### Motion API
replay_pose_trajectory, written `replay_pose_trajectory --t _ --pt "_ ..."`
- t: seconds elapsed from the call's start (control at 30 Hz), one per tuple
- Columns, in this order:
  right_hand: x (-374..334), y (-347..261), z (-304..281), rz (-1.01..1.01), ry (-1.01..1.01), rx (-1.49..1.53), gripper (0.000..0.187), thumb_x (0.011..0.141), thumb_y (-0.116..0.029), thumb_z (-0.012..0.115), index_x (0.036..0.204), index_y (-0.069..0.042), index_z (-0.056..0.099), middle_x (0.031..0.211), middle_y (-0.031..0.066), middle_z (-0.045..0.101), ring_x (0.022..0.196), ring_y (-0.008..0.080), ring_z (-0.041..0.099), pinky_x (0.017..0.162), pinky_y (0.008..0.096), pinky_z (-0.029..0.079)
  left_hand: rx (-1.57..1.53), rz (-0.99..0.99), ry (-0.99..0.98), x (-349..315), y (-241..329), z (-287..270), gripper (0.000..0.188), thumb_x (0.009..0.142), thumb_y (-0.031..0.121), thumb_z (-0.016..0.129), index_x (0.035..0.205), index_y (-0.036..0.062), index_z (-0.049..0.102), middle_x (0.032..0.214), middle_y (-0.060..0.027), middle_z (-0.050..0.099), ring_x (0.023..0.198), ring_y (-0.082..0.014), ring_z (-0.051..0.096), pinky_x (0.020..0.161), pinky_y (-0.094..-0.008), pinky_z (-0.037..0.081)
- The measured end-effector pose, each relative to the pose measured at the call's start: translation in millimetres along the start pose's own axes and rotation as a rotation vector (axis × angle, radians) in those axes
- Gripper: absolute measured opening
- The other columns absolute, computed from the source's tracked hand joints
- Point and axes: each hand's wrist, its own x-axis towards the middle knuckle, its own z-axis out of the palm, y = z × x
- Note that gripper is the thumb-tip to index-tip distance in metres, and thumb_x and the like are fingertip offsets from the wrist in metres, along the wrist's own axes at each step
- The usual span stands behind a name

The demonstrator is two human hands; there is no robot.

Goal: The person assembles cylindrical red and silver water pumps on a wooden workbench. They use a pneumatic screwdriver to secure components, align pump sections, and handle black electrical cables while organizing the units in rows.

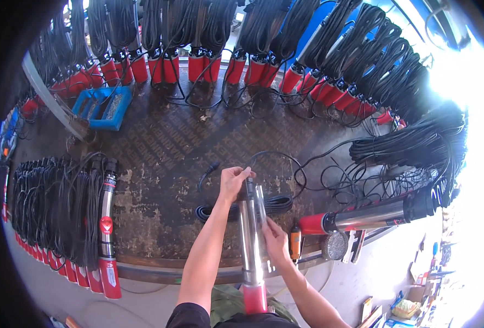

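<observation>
A slim submersible pump, a shiny steel tube with a red end, extends from my body onto the table's front edge. My left hand is closed around its dark far end, thumb and fingers pinched at the tip. A thin, shiny narrow strip lies along the tube's right side. Bent fingers of my right hand grip that strip near its lower part; the fingertips are partly hidden. Behind the pump lies a bundled black cable, and a cable end with a black plug rests just beyond my left hand.
Several red-ended pumps with hanging cable bundles line the far edge; more pumps stand at left. A blue divided tray sits far left. At right lie another pump, an orange-handled tool and a large cable coil.
</observation>
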Motion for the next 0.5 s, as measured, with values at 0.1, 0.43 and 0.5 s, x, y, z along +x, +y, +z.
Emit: replay_pose_trajectory --t 0.1,0.43,0.5 --pt "-36 -30 10 -0.123 0.071 -0.317 0.039 0.095 -0.026 0.067 0.129 -0.008 0.067 0.086 0.0105 0.057 0.08 0.019 0.062 0.076 0.033 0.051 0.025 0.005 -0.015 0 0 0 0.026 0.095 0.018 0.068 0.084 -0.0046 0.072 0.083 -0.0111 0.075 0.062 -0.009 0.062 0.056 -0.024 0.05" --pt "-38 -11 27 -0.514 0.181 -0.756 0.048 0.086 -0.031 0.074 0.128 -0.011 0.064 0.095 0.009 0.056 0.085 0.0261 0.063 0.063 0.0387 0.055 0.327 0.056 0.105 -13 11 11 0.025 0.094 0.022 0.068 0.094 -0.0036 0.071 0.089 -0.0091 0.072 0.076 -0.0143 0.063 0.069 -0.0276 0.049" --pt "-37 -7 27 -0.564 0.192 -0.755 0.046 0.086 -0.029 0.073 0.127 -0.01 0.064 0.099 0.008 0.055 0.089 0.0261 0.063 0.062 0.0386 0.056 0.665 0.242 0.239 -33 13 19 0.038 0.096 0.025 0.065 0.119 -0.0049 0.064 0.11 -0.0167 0.069 0.096 -0.0268 0.066 0.086 -0.0346 0.051"
